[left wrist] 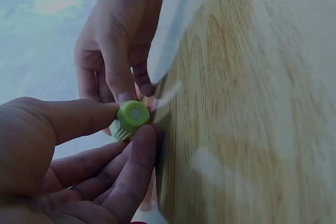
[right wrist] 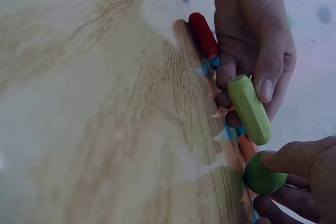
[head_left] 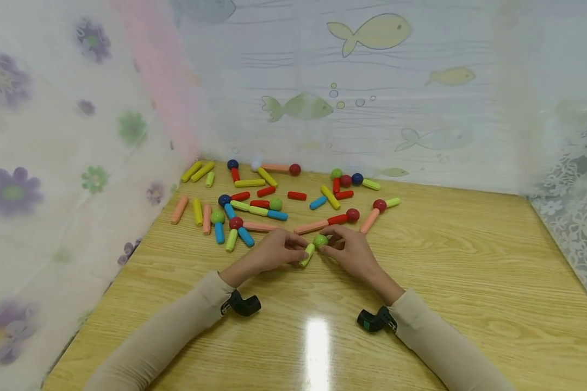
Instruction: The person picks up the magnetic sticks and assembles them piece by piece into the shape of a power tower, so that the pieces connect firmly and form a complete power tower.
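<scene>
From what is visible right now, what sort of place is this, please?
Probably an indoor play corner, though the wider room is hidden: a wood-grain table with colourful sticks and balls, a fish-patterned sheet behind, and a flower-patterned sheet at left.

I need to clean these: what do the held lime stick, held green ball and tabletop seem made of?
Lime stick: probably satin plastic, judging by regular grooves. Green ball: likely plastic, smooth; its colour looks even. Tabletop: glossy wood or laminate, showing grain and a reflection.
</scene>
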`<state>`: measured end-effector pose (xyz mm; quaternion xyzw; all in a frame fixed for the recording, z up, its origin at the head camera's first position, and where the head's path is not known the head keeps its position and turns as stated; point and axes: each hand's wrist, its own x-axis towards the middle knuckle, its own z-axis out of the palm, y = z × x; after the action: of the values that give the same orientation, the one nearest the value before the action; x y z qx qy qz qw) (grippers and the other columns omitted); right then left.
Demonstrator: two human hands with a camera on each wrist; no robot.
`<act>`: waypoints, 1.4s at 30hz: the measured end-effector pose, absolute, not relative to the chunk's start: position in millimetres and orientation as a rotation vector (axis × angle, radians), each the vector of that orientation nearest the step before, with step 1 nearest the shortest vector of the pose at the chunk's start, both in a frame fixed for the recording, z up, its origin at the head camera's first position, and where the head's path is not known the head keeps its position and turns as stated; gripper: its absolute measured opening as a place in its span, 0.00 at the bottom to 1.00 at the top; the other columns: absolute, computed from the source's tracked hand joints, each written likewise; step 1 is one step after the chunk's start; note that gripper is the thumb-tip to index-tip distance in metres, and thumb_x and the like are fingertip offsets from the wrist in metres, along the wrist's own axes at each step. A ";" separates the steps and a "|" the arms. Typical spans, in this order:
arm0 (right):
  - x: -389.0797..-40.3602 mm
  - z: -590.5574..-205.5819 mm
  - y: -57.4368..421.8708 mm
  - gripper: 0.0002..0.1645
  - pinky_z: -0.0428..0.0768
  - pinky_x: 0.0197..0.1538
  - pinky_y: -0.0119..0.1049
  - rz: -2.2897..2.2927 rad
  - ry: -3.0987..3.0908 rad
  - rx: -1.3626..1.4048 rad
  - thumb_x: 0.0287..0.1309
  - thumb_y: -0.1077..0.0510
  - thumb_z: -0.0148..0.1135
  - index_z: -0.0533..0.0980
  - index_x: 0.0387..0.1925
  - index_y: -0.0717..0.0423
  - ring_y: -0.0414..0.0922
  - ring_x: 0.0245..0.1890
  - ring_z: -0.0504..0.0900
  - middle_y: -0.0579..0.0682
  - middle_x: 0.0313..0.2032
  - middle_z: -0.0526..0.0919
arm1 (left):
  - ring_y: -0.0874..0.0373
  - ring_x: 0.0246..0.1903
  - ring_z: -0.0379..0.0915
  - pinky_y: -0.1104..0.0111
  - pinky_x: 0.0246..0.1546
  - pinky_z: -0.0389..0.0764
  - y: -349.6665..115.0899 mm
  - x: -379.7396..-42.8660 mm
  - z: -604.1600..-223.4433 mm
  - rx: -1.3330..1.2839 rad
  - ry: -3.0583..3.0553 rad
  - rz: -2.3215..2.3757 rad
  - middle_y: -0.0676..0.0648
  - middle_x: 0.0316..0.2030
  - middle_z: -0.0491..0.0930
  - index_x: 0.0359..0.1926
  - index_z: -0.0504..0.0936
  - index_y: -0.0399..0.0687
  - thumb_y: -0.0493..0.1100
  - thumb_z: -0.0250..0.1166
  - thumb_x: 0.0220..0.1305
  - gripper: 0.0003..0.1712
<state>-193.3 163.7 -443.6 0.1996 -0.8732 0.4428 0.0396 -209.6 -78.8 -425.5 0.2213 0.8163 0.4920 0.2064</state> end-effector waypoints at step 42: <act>-193.3 -446.6 164.8 0.22 0.85 0.47 0.48 1.388 -2.680 0.635 0.67 0.66 0.69 0.82 0.61 0.55 0.49 0.42 0.87 0.52 0.51 0.86 | 0.61 0.42 0.80 0.67 0.44 0.82 -76.4 -209.5 -421.8 0.869 2.466 1.160 0.52 0.43 0.85 0.59 0.84 0.37 0.37 0.64 0.74 0.17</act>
<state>-193.3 164.8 -446.6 0.2059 -0.8686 0.4499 0.0288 -209.5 -76.4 -421.8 0.3009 0.8535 0.4016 0.1402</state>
